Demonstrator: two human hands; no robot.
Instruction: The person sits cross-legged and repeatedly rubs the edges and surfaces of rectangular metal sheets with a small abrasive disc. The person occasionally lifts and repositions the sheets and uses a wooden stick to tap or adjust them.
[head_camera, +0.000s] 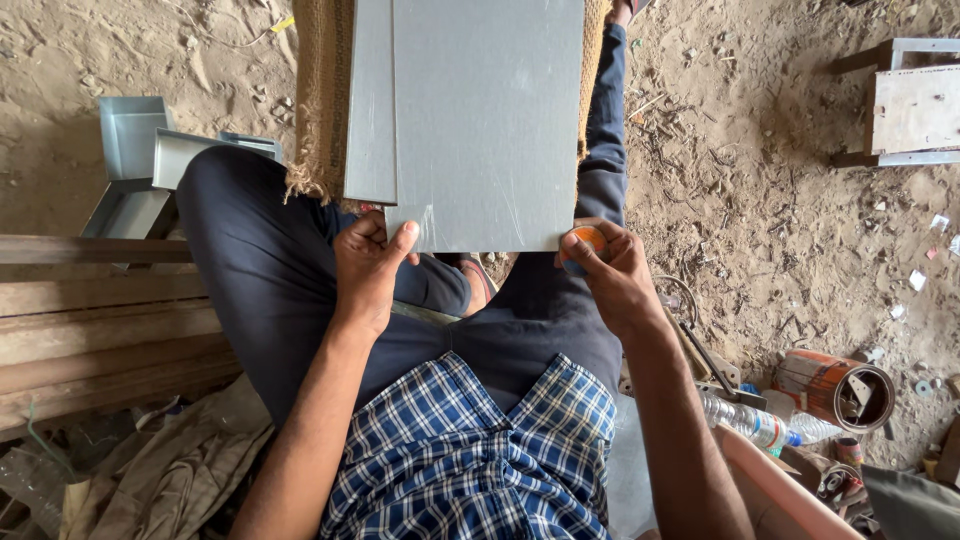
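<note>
Flat grey rectangular metal sheet (487, 120) rests on lap, long axis running away from body. Left hand (367, 262) pinches near-left corner, thumb on top. Right hand (610, 270) closed around small round orange-and-blue object (585, 240), touching near-right corner. Both hands equally near the near edge.

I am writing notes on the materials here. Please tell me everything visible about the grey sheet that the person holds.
The grey sheet is flat, rectangular, thin and matte, probably metal, with faint scratches. It overlaps a second grey sheet on its left, above burlap cloth. The left hand pinches its near left corner; the right hand, holding a small orange object, touches the near right corner.
</note>
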